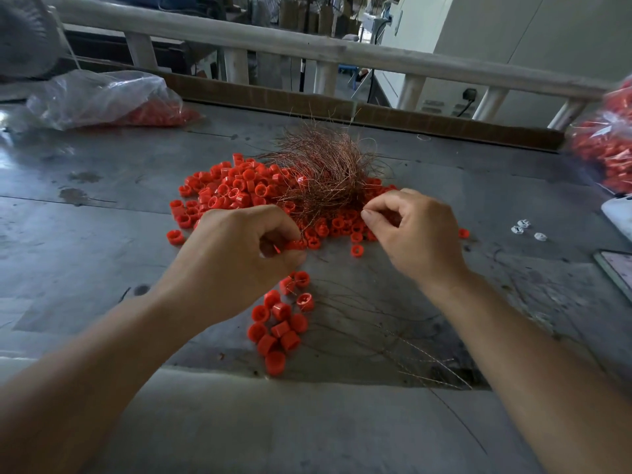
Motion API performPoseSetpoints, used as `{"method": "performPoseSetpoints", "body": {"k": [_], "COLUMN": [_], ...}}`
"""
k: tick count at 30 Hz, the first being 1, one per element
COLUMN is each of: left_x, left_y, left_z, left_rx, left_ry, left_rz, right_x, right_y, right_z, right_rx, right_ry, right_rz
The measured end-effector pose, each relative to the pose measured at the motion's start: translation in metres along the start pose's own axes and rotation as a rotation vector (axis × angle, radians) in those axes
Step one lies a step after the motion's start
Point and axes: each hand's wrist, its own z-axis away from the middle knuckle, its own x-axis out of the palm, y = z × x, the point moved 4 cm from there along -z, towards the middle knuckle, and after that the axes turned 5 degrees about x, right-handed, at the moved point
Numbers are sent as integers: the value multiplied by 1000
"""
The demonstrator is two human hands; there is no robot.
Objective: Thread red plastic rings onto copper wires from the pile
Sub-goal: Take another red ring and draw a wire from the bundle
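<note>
A heap of loose red plastic rings [225,189] lies on the grey table [102,206], with a tangled bundle of thin copper wires [325,165] resting on its right part. My left hand [236,248] is closed around a red ring [295,245] just in front of the heap. My right hand [410,230] pinches with thumb and forefinger at the near edge of the wire bundle; the wire between the fingers is too thin to make out. A string of red rings [278,323] threaded on wire lies below my left hand.
A clear plastic bag of red rings [102,100] lies at the back left, and another bag [605,145] at the right edge. Small white pieces [523,229] lie at the right. Loose wires [410,350] trail towards the front edge. A wooden rail [307,53] runs behind the table.
</note>
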Motion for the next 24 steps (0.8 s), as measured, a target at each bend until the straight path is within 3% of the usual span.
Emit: {"method": "performPoseSetpoints", "body": {"k": [10, 17, 24], "left_x": [-1, 5, 7], "left_y": [10, 27, 25], "left_z": [1, 7, 6], "left_rx": [178, 401, 397], "left_ry": [-2, -77, -49], "left_rz": [82, 240, 210], "right_x": [-38, -30, -27], "right_y": [-13, -54, -55], "right_z": [6, 30, 30], "right_rx": [-107, -400, -424], "right_ry": [185, -31, -65], "right_rz": [-293, -367, -385]}}
